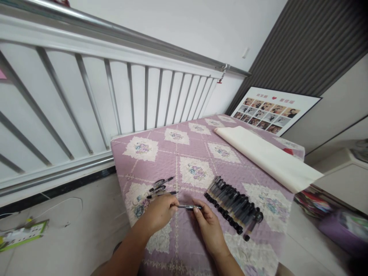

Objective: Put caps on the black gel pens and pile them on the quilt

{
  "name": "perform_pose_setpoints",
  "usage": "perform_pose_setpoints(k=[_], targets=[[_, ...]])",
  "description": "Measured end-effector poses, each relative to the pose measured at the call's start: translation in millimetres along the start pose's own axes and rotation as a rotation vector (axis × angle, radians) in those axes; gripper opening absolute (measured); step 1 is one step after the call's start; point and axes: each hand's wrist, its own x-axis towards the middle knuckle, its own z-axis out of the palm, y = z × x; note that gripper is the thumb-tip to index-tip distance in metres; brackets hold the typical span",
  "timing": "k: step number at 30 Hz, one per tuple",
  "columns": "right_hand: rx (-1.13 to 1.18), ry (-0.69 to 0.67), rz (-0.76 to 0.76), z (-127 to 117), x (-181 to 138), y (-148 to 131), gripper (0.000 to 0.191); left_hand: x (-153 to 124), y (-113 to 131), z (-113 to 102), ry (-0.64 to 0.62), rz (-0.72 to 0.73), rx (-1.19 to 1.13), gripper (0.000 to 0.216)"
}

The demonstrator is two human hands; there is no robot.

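Observation:
Between my two hands lies a dark pen (189,207) with a clear barrel and a shiny section, held level just above the cloth. My left hand (161,212) is closed in a pinch at its thin left end. My right hand (209,226) grips the thicker right end between thumb and fingers. Beyond my left hand, a few black pen pieces (161,184) rest on the cloth. To the right of my right hand, several black-capped pens (234,203) with clear barrels are laid side by side in a slanting row.
A pink quilted cloth with flower patches (197,170) covers the table. A rolled cream sheet (258,153) lies across its right side. Behind stand a photo board (276,113) and a white radiator (152,97). At the lower right, blurred bags (342,226) sit on the floor.

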Motion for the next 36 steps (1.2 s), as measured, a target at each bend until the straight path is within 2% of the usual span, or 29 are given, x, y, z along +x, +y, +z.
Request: perform_pose_setpoints(k=[6, 9, 15, 19, 26, 30, 36], targets=[[-0.031, -0.005, 0.014, 1, -1, -1, 0.045, 0, 3, 0, -0.033, 0.007, -0.03, 0.014], [0.046, 0.021, 0.01, 3, -3, -3, 0.049, 3, 1, 3, -0.015, 0.007, -0.039, 0.014], [0.209, 0.069, 0.034, 5, -5, -4, 0.042, 9, -5, 20, 0.178, -0.044, -0.019, 0.015], [0.185, 0.004, 0.019, 4, -5, -6, 0.031, 8, -6, 33, 0.308, -0.078, 0.029, 0.015], [0.169, -0.025, -0.069, 0, -5, -9, 0.034, -13, 3, 55, 0.385, -0.105, 0.074, 0.017], [0.207, -0.046, -0.09, -3, -8, -7, 0.032, -30, 14, 72, 0.447, -0.142, 0.023, 0.021], [0.233, -0.237, -0.141, -16, -25, -4, 0.021, -52, 23, 99, 0.505, -0.21, 0.001, 0.028]])
